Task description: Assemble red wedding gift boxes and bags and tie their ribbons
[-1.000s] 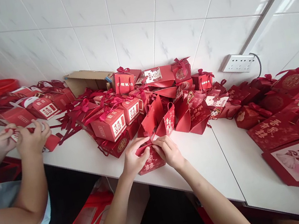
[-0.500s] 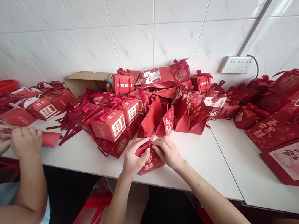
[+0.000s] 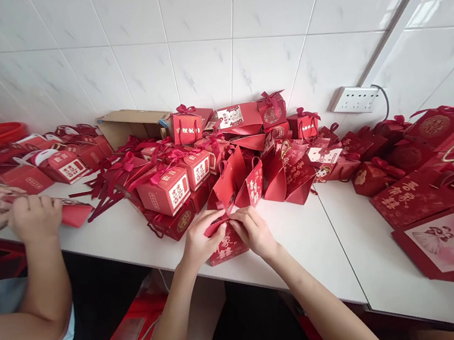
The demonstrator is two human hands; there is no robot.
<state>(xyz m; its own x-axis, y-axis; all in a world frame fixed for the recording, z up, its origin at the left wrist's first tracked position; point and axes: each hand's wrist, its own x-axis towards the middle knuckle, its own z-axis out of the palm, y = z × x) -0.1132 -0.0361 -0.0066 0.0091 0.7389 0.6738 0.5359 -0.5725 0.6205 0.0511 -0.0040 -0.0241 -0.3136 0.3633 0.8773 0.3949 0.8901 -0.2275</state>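
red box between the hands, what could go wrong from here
The red box sits close to the front edge of the white table, so if the left hand or right hand slips, it might tip off. Pushing it forward could also knock the red bags standing just behind.

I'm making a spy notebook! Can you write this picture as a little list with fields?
Left hand: fingers at the top of a red gift box
Right hand: fingers at the same box's top
Behind: stacked red boxes, cardboard carton
Wall: white tiles
Co-worker's hand: near another red piece
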